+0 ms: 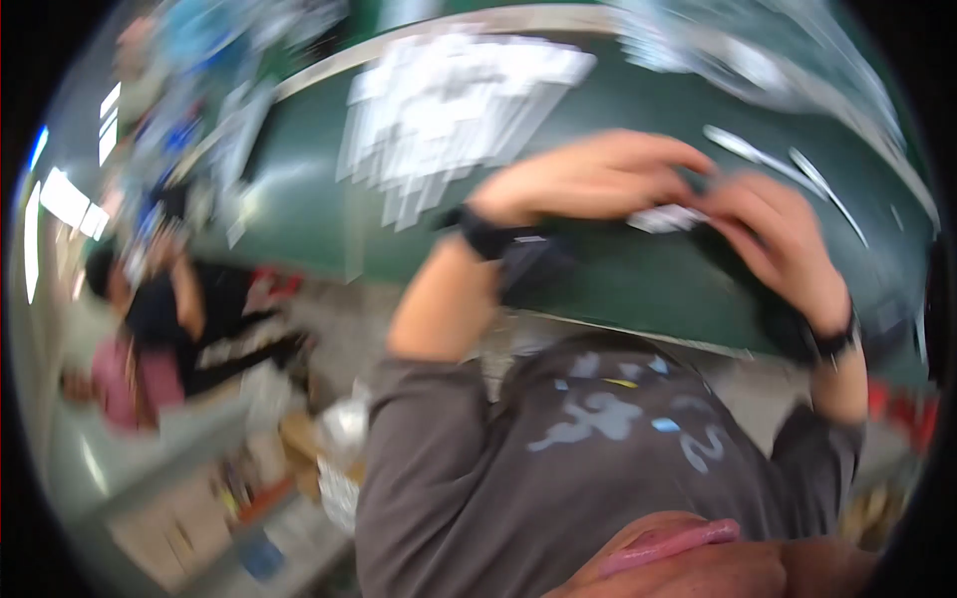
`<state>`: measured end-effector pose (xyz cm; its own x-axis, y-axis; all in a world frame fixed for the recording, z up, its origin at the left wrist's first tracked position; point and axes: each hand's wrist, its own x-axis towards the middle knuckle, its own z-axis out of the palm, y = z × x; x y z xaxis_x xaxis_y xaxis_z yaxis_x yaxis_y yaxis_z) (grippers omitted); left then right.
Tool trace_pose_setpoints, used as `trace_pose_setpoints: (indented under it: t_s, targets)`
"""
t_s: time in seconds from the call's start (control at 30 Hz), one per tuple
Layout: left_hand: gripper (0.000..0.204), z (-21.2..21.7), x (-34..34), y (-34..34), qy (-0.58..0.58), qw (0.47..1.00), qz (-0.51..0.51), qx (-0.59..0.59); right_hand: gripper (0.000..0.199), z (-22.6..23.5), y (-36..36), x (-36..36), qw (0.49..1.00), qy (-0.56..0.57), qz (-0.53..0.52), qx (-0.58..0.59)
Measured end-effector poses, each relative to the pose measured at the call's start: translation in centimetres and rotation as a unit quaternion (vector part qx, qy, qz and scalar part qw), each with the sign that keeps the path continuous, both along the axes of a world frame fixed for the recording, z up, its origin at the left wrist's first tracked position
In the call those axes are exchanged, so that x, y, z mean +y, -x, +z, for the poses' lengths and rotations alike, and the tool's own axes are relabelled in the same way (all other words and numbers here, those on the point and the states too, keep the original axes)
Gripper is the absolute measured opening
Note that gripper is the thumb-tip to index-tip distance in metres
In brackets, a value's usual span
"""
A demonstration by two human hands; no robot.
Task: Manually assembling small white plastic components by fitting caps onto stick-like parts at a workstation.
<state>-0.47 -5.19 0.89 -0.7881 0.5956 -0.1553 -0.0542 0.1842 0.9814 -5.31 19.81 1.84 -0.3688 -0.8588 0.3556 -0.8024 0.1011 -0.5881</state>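
Note:
Both my hands meet above the green tabletop [598,284], and a small white piece [666,218] shows between their fingertips. It is too blurred for me to name its kind. My left hand [603,179] is closed, its fingers bent over the far side of the piece. From the right, my right hand [776,227] pinches the piece's edge between thumb and fingers. Just beyond the right hand lie a thin white stick-like item [748,149] and a second slim white one [829,196]. A heap of long white strips [449,100] spreads at the far left of my hands.
Clear plastic bags [738,65] lie at the back right, along the table's pale rim [518,18]. On the left, a seated person in pink and black [150,369] works near blue and clear items. Cardboard [299,444] and boxes stand at the lower left.

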Motion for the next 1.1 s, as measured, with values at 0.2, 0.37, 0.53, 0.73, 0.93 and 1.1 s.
trace_pose_setpoints:
  t_s: [0.2, 0.37, 0.53, 0.73, 0.93, 1.1]
  targets:
    - [0.04, -0.8, 2.4, -0.1, -0.146, 0.981, -0.059, -0.112, 0.017, 0.9, -2.1, 1.5, 0.999, -0.028, -0.038, -0.027]
    - [0.037, -1.0, 1.0, -0.9, -0.116, 0.984, 0.011, -0.132, 0.014, 0.4, -1.7, -0.1, 0.997, -0.011, -0.02, -0.076]
    - [0.029, -0.9, 0.6, -0.2, -0.056, 0.995, 0.018, -0.082, 0.015, 0.5, -1.5, 0.1, 0.996, -0.019, -0.034, -0.084]
    - [0.021, -2.3, 0.6, -0.1, -0.016, 0.995, 0.069, 0.076, 0.011, -1.3, -0.9, 0.7, 0.987, -0.051, -0.036, -0.148]
    - [0.023, -2.4, 0.8, 0.3, 0.09, 0.974, 0.116, 0.175, 0.015, -2.6, 0.1, 1.0, 0.971, -0.077, -0.087, -0.208]
    - [0.021, -1.3, 0.3, -0.8, 0.136, 0.956, 0.155, 0.21, 0.023, -1.7, -0.2, -0.2, 0.957, -0.103, -0.107, -0.251]
